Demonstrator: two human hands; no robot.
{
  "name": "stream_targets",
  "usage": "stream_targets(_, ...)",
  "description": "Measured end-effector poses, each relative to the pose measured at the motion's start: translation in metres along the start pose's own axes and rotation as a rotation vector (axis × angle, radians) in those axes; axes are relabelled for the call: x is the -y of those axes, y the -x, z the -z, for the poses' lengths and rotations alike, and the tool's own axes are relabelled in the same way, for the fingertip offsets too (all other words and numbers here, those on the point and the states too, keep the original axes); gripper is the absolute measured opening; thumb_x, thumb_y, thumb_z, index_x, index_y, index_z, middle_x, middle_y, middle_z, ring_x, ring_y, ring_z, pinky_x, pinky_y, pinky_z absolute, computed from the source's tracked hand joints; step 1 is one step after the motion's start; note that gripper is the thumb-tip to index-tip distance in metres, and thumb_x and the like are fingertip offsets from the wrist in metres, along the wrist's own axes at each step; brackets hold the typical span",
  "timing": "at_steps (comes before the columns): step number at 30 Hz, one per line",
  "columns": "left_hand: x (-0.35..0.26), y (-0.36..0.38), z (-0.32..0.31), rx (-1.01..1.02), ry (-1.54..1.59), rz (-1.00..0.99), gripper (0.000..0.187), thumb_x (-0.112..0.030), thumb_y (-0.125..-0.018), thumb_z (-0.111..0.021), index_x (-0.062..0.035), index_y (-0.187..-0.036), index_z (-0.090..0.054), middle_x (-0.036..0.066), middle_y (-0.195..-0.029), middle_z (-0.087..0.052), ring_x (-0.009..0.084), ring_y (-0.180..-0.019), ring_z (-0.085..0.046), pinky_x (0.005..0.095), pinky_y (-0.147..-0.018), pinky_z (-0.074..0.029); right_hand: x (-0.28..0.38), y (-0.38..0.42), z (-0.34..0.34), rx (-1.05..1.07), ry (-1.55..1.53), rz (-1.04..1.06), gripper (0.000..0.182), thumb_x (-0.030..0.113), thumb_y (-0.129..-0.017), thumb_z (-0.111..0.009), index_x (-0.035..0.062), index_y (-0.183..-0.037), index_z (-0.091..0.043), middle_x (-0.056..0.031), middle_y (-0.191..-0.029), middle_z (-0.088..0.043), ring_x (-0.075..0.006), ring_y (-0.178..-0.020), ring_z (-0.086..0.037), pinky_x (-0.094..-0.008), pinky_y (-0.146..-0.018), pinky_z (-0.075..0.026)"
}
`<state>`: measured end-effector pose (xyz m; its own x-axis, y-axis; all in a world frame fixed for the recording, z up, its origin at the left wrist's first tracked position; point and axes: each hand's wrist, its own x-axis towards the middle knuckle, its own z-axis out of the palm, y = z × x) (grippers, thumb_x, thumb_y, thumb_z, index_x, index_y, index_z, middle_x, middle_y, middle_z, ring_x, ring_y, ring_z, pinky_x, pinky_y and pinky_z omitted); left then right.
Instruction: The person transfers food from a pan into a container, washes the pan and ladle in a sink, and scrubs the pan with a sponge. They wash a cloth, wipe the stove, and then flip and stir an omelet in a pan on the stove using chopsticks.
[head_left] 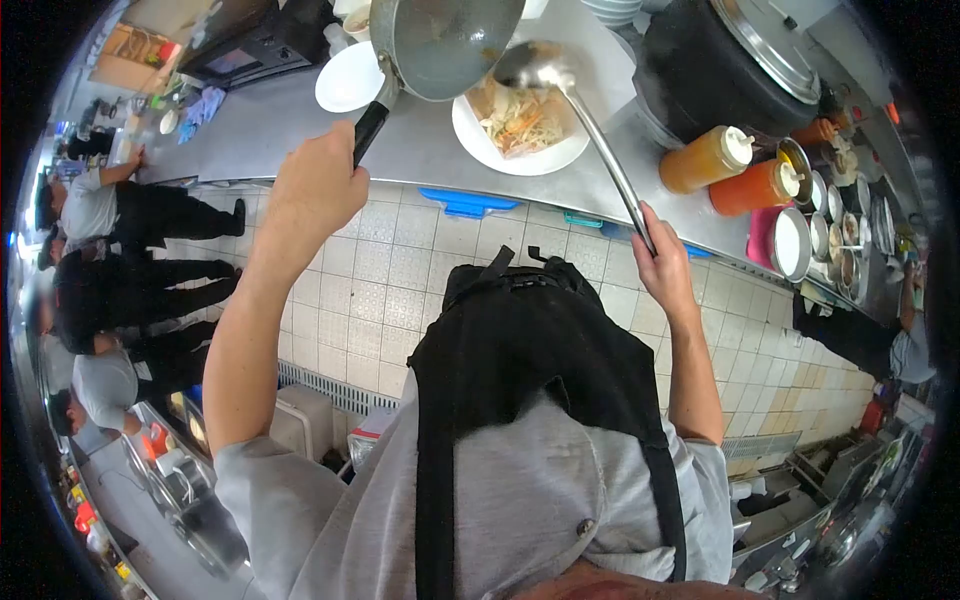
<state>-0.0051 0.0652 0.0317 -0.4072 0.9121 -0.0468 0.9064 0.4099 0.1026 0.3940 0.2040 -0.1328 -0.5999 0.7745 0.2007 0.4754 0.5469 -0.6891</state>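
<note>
My left hand (318, 188) is wrapped round the black handle of a wok (440, 45), which is tilted above the counter. In my right hand (664, 258) is the long handle of a metal ladle (605, 150). Its bowl is close to the wok's rim, over a white plate (490, 158). On that plate lies a heap of food with pale and orange shreds (525, 122), partly covered by the ladle and wok. Some brown residue shows inside the wok.
A white bowl (350, 78) stands left of the wok. Squeeze bottles with yellow sauce (700, 160) and orange sauce (748, 188) stand right, by a large black pot (715, 70). Several co-workers (95, 210) stand at left; another person (880, 335) is at right.
</note>
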Motion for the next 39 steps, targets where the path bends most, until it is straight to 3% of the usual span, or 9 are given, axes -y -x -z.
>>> stream_targets(5,0.013,0.015,0.006,-0.049,0.109,0.017,0.02,-0.011,-0.078,-0.063,0.0011,-0.086,-0.049,0.025,-0.071,-0.06,0.0488,-0.074,-0.06,0.053,-0.066,-0.045,0.037,-0.02,-0.009,-0.071,-0.079,-0.055,0.049,0.005,-0.09,-0.066,0.0004,-0.137,-0.052,-0.0133,-0.086,-0.06,-0.0231,-0.072,-0.056,-0.0352,-0.068,-0.048)
stream_targets(9,0.03,0.028,0.018,-0.068,0.29,0.081,0.02,-0.012,-0.079,-0.065,0.0003,-0.085,-0.051,0.02,-0.066,-0.056,0.0388,-0.063,-0.058,0.045,-0.061,-0.045,0.045,-0.005,-0.017,-0.209,-0.162,-0.006,0.047,0.007,-0.093,-0.065,-0.0035,-0.136,-0.051,-0.0058,-0.082,-0.059,-0.0137,-0.07,-0.053,-0.0287,-0.063,-0.046)
stream_targets(12,0.051,0.033,0.009,-0.095,0.453,0.098,0.018,-0.011,-0.078,-0.067,0.0002,-0.086,-0.054,0.014,-0.064,-0.055,0.0257,-0.058,-0.055,0.0377,-0.058,-0.045,0.081,0.014,-0.015,-0.161,-0.674,-0.409,0.047,0.009,-0.095,-0.063,-0.0031,-0.138,-0.048,0.0044,-0.071,-0.05,-0.0028,-0.056,-0.046,-0.0192,-0.048,-0.036)
stream_targets(15,0.065,0.027,0.008,-0.111,0.646,0.073,0.017,-0.007,-0.077,-0.069,0.0005,-0.087,-0.057,0.008,-0.065,-0.057,0.0143,-0.06,-0.053,0.0325,-0.057,-0.045,0.11,0.017,-0.016,-0.194,-0.989,-0.43,0.041,0.009,-0.098,-0.057,-0.0024,-0.136,-0.047,0.0032,-0.061,-0.046,-0.0056,-0.041,-0.039,-0.0222,-0.037,-0.032)
stream_targets(21,0.038,0.029,0.017,-0.072,0.728,-0.052,0.017,-0.008,-0.078,-0.067,0.0009,-0.088,-0.056,0.01,-0.066,-0.057,0.0192,-0.059,-0.056,0.0339,-0.057,-0.046,0.132,0.038,0.011,-0.418,-1.079,-0.453,0.035,0.01,-0.097,-0.058,-0.0022,-0.128,-0.05,0.0017,-0.058,-0.043,-0.0071,-0.036,-0.037,-0.0233,-0.034,-0.031)
stream_targets(24,0.001,0.023,0.01,-0.125,0.676,-0.256,0.02,-0.01,-0.077,-0.068,0.0001,-0.09,-0.056,0.012,-0.065,-0.056,0.021,-0.058,-0.057,0.0347,-0.056,-0.047,0.125,0.066,0.023,-0.573,-1.113,-0.422,0.034,0.01,-0.096,-0.06,0.0014,-0.127,-0.052,0.002,-0.059,-0.045,-0.0068,-0.036,-0.038,-0.024,-0.035,-0.031)
stream_targets(33,-0.184,0.031,-0.015,0.178,0.92,-0.69,0.012,0.004,-0.076,-0.059,0.001,-0.086,-0.053,0.004,-0.077,-0.057,0.0141,-0.061,-0.058,0.0277,-0.061,-0.05,0.064,0.221,0.064,-0.798,-1.079,-0.556,0.032,0.012,-0.096,-0.061,0.0042,-0.126,-0.054,0.0027,-0.064,-0.048,-0.0058,-0.04,-0.04,-0.0247,-0.037,-0.032)
stream_targets(35,-0.24,0.042,-0.01,0.332,0.852,-0.779,0.038,-0.006,-0.084,-0.067,0.0045,-0.12,-0.06,0.01,-0.093,-0.066,0.017,-0.073,-0.061,0.0287,-0.068,-0.051,0.051,0.275,0.076,-0.941,-1.051,-0.591,0.03,0.013,-0.096,-0.061,0.0037,-0.124,-0.054,0.0019,-0.065,-0.05,-0.0057,-0.041,-0.042,-0.0245,-0.038,-0.033)
stream_targets(39,-0.34,0.07,-0.012,0.438,0.576,-0.778,0.034,-0.008,-0.083,-0.066,0.0049,-0.114,-0.059,0.008,-0.088,-0.064,0.017,-0.074,-0.059,0.0301,-0.068,-0.049,0.022,0.357,0.096,-0.934,-1.084,-0.618,0.026,0.013,-0.096,-0.06,0.0015,-0.118,-0.055,-0.0002,-0.068,-0.051,-0.0066,-0.041,-0.043,-0.0252,-0.038,-0.036)
